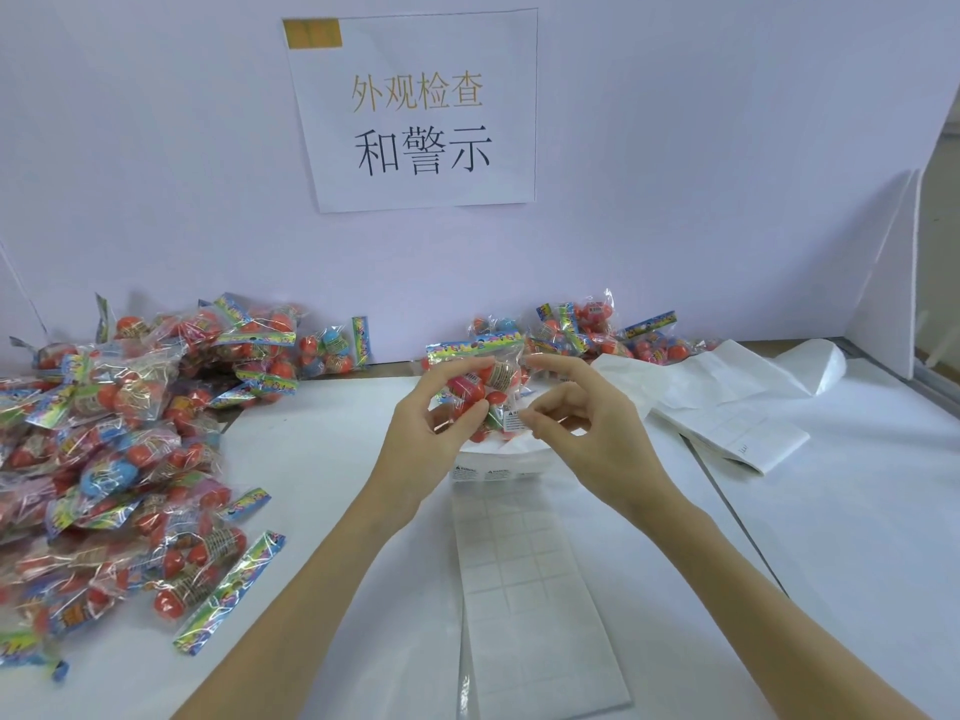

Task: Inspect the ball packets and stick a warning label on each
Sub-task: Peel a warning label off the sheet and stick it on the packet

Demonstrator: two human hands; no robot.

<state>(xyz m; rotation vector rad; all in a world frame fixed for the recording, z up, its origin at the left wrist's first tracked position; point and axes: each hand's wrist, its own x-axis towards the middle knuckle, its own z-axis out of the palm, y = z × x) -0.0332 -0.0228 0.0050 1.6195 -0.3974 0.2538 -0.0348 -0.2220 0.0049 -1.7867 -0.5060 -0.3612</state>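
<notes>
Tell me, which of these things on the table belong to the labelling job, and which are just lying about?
In use:
- clear plastic packet of red balls, in the left hand's grip
- small white warning label on it, under the right hand's fingers
- white label sheet
- big heap of packets at left; smaller heap at back

Lying about:
- peeled backing sheets
- crumpled white paper
- paper wall sign

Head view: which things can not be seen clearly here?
- Warning label on the held packet: its print is too small to read.
- Label sheet: its far end is hidden behind both hands.
- Left pile of packets: cut off by the left edge.
</notes>
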